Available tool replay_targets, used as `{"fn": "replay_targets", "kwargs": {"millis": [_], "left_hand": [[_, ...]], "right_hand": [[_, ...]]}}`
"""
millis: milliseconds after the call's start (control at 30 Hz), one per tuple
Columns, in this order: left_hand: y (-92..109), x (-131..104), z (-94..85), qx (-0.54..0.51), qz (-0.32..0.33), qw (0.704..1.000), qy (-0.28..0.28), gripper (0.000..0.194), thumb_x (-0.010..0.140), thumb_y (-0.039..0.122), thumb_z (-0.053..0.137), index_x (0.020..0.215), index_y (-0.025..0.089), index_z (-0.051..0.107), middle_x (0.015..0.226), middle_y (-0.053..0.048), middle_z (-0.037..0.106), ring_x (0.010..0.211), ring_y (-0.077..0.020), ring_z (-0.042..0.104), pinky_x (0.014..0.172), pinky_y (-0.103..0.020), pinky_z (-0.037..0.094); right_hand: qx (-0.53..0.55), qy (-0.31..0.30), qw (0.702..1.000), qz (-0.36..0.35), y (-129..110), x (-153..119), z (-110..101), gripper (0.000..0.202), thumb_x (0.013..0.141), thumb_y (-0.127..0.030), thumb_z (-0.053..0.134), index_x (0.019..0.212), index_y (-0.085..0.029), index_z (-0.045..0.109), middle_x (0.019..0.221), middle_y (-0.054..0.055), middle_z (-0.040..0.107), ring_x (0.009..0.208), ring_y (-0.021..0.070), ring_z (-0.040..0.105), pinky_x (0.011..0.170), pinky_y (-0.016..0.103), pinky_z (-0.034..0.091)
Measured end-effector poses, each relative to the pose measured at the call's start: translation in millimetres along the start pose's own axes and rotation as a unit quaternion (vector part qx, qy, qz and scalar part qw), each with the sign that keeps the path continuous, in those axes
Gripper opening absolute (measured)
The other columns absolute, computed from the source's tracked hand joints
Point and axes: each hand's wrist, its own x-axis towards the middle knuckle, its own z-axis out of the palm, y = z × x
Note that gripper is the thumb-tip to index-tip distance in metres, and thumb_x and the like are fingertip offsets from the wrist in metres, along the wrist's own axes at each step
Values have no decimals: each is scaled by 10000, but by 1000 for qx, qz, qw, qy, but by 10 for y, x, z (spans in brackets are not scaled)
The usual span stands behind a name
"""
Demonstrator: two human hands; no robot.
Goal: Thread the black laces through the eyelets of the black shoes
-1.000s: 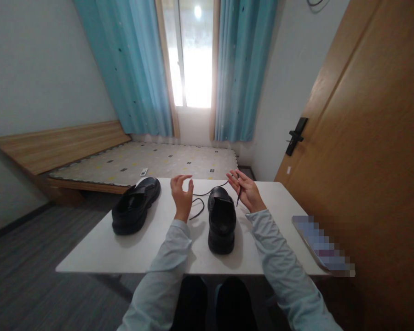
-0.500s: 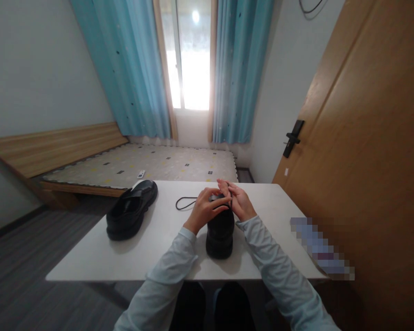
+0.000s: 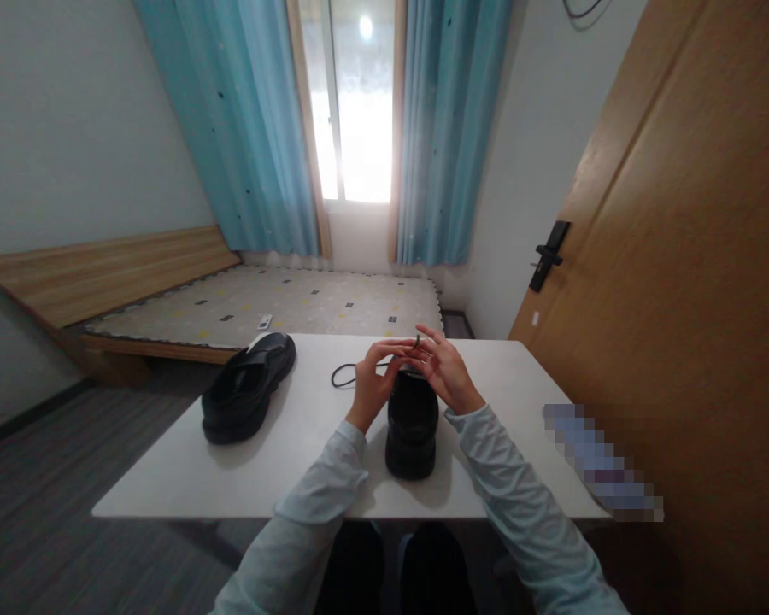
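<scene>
A black shoe (image 3: 412, 431) stands on the white table (image 3: 308, 478) with its heel toward me. Over its far part my left hand (image 3: 379, 380) and my right hand (image 3: 450, 373) meet. A dark shoelace (image 3: 343, 377) makes a loop on the table to the left of the shoe and runs up into my fingers. The fingers of my left hand are bent together on the lace. My right hand pinches it too, with one finger stretched out; the exact grip is partly hidden. The other black shoe (image 3: 247, 393) sits at the table's left side.
Beyond the table is a bed (image 3: 320, 299) with a small white remote-like object (image 3: 265, 322) on it. A wooden door (image 3: 666, 256) stands at the right. A blurred-out bluish item (image 3: 599, 461) lies by the table's right edge.
My hands have shifted slightly up and away from the shoe's opening, which shows more now. My right fingers have spread, and the lace end sits between both hands' fingertips.
</scene>
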Motion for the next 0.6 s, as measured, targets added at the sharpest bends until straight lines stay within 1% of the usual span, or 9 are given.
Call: {"fn": "replay_targets", "kwargs": {"millis": [67,133,200,267,333,367,500,600], "left_hand": [[-32,38,-59,-39,-58,995,74,99,858,279,568,890,187,585,934,-74,693,1025,-200,624,922,-401,472],[-103,82,-127,-56,-90,984,144,121,846,289,581,890,177,567,897,-63,691,967,-184,649,909,-373,478],[-196,119,-188,-55,-113,971,204,146,821,299,609,879,172,567,870,-46,675,872,-157,662,864,-330,495],[-287,141,-232,-43,-135,960,240,167,790,305,638,862,167,579,846,-32,660,811,-134,653,808,-287,507],[-358,144,-255,-30,-161,959,234,184,775,315,642,863,160,599,834,-31,654,759,-120,637,735,-254,515],[-386,141,-260,-26,-173,960,218,196,775,325,635,871,157,607,826,-32,652,726,-114,627,694,-242,517],[-458,113,-254,-21,-223,967,122,255,770,375,617,883,147,627,723,-18,621,594,-103,586,530,-209,502],[-496,90,-243,-16,-267,962,50,261,739,385,639,835,143,639,665,-13,607,536,-103,577,465,-201,492]], "right_hand": [[-69,-1,997,-20,-14,-14,-3,258,804,-308,564,1037,-203,529,798,28,699,720,163,673,726,337,547],[-159,1,986,-48,-3,-12,-25,241,792,-343,577,977,-190,553,759,24,685,664,154,652,682,323,530],[-258,14,962,-92,28,-1,-54,210,780,-350,590,906,-184,569,735,17,665,649,148,630,660,303,506],[-360,17,925,-122,69,10,-74,172,786,-351,586,829,-184,584,723,13,649,663,147,610,664,288,480],[-450,1,885,-124,111,10,-77,181,812,-358,562,779,-183,598,714,13,640,665,147,588,659,279,453],[-486,-12,865,-121,130,6,-72,193,825,-361,552,778,-183,607,712,14,641,660,147,579,651,276,441],[-576,-53,804,-137,172,-17,-26,220,849,-384,549,802,-183,623,742,27,653,673,148,565,660,272,411],[-613,-68,773,-152,161,-21,-13,247,852,-413,555,773,-188,619,751,32,651,680,152,554,653,266,391]]}}
